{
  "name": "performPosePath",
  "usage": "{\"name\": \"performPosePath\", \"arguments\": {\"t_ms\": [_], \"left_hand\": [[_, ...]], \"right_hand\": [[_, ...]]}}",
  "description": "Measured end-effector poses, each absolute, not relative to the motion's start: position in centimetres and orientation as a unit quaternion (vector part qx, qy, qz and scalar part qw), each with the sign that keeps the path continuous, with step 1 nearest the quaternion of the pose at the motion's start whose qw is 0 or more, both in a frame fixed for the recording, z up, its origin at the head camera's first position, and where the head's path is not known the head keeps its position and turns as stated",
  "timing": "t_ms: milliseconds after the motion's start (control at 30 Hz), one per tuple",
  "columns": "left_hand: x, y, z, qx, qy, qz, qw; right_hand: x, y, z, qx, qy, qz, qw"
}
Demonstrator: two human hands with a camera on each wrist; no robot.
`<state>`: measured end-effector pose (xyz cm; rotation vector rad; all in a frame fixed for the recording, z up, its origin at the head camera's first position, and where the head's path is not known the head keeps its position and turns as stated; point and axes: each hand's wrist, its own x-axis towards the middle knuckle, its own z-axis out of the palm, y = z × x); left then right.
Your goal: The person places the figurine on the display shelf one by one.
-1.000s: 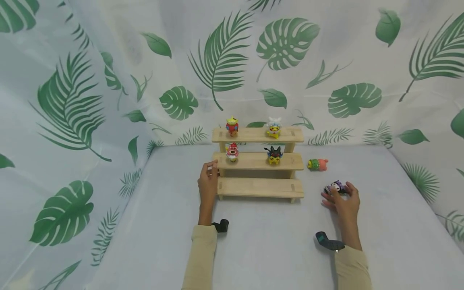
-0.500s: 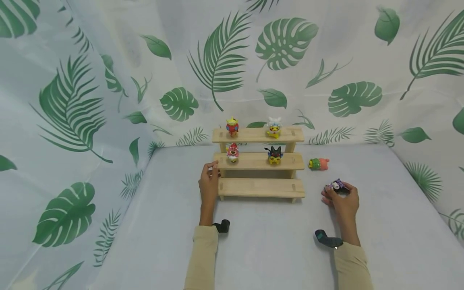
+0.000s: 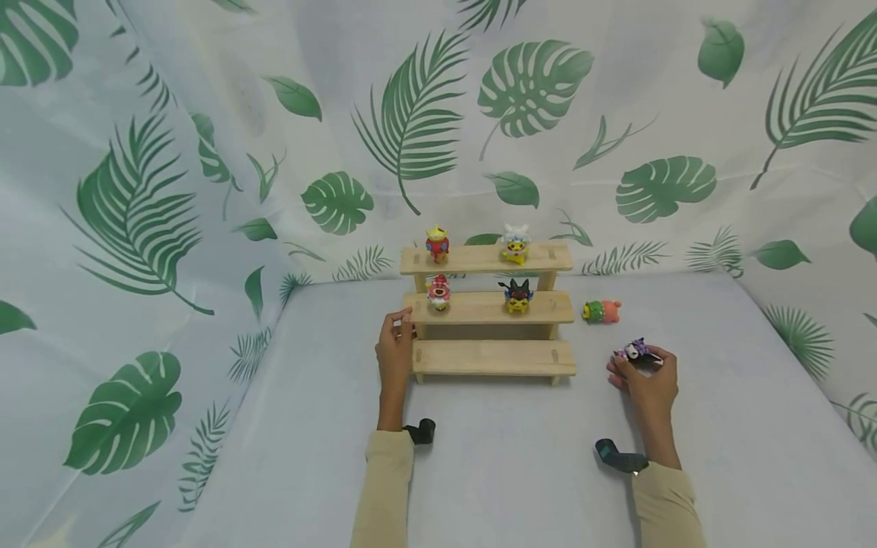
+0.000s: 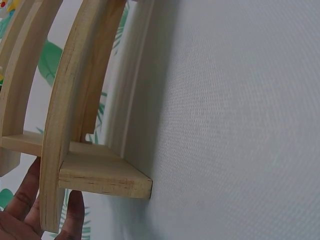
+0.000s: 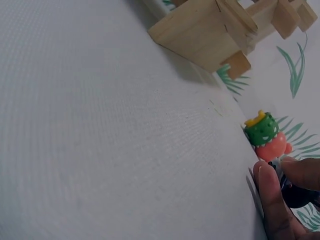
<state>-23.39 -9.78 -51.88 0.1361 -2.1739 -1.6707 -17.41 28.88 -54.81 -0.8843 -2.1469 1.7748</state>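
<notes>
A three-tier wooden display shelf [image 3: 492, 356] stands in the middle of the head view. At its left side is my left hand [image 3: 394, 346]; in the left wrist view a board end [image 4: 52, 200] lies between the thumb and fingers. On the right, my right hand [image 3: 647, 377] pinches a small purple, black and white toy figurine [image 3: 636, 351] between thumb and fingers. The figurine is tilted, and the fingers partly cover it in the right wrist view. Beyond that hand a green and coral toy figurine [image 3: 601, 311] lies on its side on the table.
On the top tier stand a red and yellow figurine [image 3: 437, 245] and a white and yellow figurine [image 3: 515, 245]. The middle tier bears a pink and red figurine [image 3: 439, 293] and a black-eared yellow figurine [image 3: 518, 297]. A leaf-print curtain [image 3: 411, 91] hangs behind the white table [image 3: 507, 457].
The figurine in my right hand has turned slightly between the fingers. My left hand stays at the shelf's side. The head view has shifted a little.
</notes>
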Motion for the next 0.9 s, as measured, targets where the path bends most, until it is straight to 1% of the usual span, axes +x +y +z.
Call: {"name": "performPosePath", "arguments": {"t_ms": [333, 433, 533, 700, 800, 900], "left_hand": [[-23.3, -9.7, -51.8, 0.050, -0.775, -0.599, 0.197], [-23.3, -9.7, -51.9, 0.052, -0.775, -0.599, 0.196], [-23.3, -9.7, -51.9, 0.053, -0.776, -0.598, 0.195], [-23.5, -9.8, -52.0, 0.052, -0.779, -0.593, 0.199], [-23.5, -9.9, -51.9, 0.051, -0.779, -0.593, 0.196], [-23.4, -9.9, -52.0, 0.051, -0.779, -0.595, 0.191]], "right_hand": [[-17.3, 28.7, -54.7, -0.285, -0.739, 0.599, 0.119], [-17.0, 28.9, -54.6, -0.285, -0.704, 0.640, 0.116], [-16.6, 29.3, -54.4, -0.270, -0.629, 0.720, 0.114], [-15.7, 29.7, -53.7, -0.197, -0.501, 0.836, 0.104], [-15.4, 29.7, -53.3, -0.164, -0.473, 0.860, 0.097], [-15.2, 29.4, -53.0, -0.153, -0.481, 0.858, 0.091]]}}
